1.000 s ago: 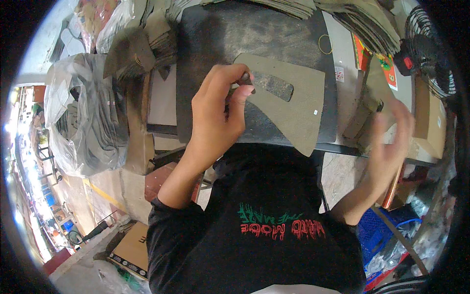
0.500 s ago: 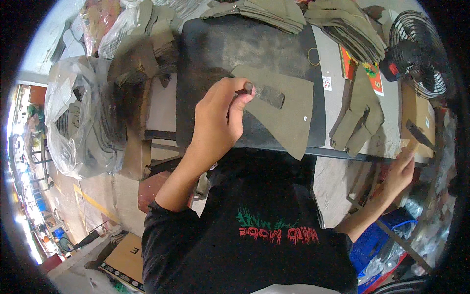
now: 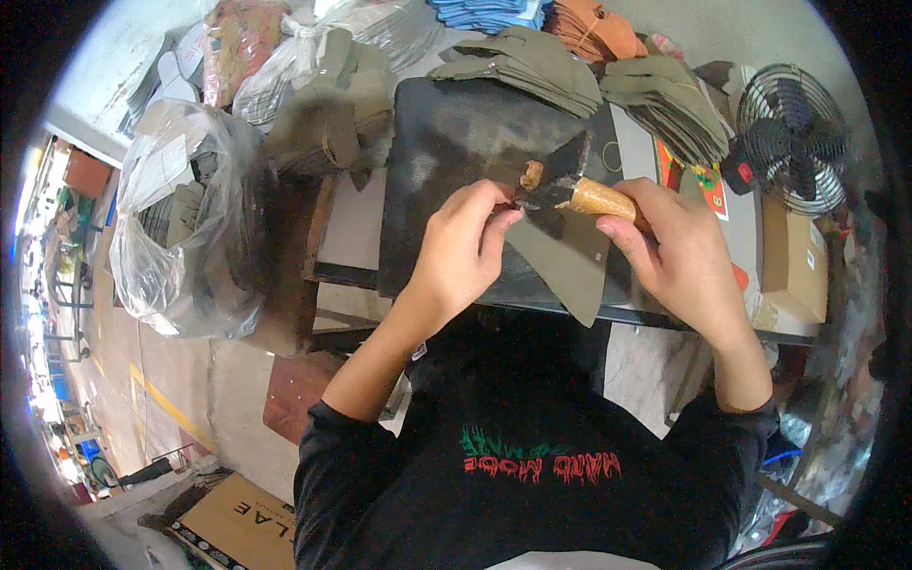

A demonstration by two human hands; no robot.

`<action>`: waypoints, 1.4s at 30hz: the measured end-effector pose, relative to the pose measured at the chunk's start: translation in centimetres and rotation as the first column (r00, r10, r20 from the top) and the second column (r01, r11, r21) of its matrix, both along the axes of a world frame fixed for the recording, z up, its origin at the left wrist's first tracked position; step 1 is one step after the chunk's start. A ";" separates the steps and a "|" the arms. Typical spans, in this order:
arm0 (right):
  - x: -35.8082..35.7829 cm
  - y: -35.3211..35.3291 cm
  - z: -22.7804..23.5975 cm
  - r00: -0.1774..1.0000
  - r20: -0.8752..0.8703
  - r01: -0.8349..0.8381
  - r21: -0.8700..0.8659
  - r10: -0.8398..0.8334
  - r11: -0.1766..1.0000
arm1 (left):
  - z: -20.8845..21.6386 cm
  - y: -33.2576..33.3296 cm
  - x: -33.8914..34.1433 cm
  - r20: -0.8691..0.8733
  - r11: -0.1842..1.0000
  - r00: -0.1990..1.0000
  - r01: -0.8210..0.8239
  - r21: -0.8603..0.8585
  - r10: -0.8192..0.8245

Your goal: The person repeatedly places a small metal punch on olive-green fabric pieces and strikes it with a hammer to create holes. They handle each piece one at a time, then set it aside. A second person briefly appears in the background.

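My right hand is closed round the wooden handle of a hammer, whose dark head is just in front of my left fingertips. My left hand is closed in a pinch at a small dark rod, now mostly hidden by the hammer; whether the two touch, I cannot tell. Beneath lies a flat olive-green cut piece with a curved edge, its narrow end pointing toward me. It rests on a worn black mat on the table.
Stacks of olive pieces lie along the mat's far edge, with blue and orange bundles behind. A clear plastic bag of pieces stands left. A black fan and a cardboard box are at right.
My right hand has swung in from the far right with the hammer to my left fingertips. The left hand stays pinched over the olive piece. The view has shifted, showing more of the table's far side.
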State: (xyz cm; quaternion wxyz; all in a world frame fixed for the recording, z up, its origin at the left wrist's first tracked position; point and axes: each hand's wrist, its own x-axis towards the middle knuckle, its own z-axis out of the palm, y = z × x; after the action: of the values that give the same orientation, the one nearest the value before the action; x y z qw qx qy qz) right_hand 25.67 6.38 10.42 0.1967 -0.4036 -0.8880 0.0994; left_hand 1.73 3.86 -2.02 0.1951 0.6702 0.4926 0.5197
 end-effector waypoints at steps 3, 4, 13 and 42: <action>-0.7 0.6 1.3 0.999 -0.026 -0.043 0.145 0.047 0.988 | -0.1 0.0 -0.1 0.047 1.000 0.999 0.020 -0.018 -0.019; -0.7 0.7 2.1 0.999 -0.033 -0.034 0.180 0.041 0.983 | -0.1 -0.1 -0.1 0.042 1.000 0.999 0.025 -0.017 -0.024; -0.7 -0.2 2.0 0.991 -0.132 -0.010 0.132 0.028 0.991 | 0.3 -0.3 -0.2 0.031 0.998 0.999 0.039 0.053 -0.041; 23.3 -6.0 -11.3 0.322 0.018 0.928 0.194 -0.947 0.319 | 3.1 -1.2 -3.6 -0.072 0.986 0.995 0.053 -0.159 -0.066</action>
State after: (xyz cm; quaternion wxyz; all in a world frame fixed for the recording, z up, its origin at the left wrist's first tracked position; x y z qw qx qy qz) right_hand 48.96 0.34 -0.90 0.1899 -0.8325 -0.5053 -0.1249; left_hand -1.91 2.71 1.10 0.2434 0.6868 0.5188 0.4471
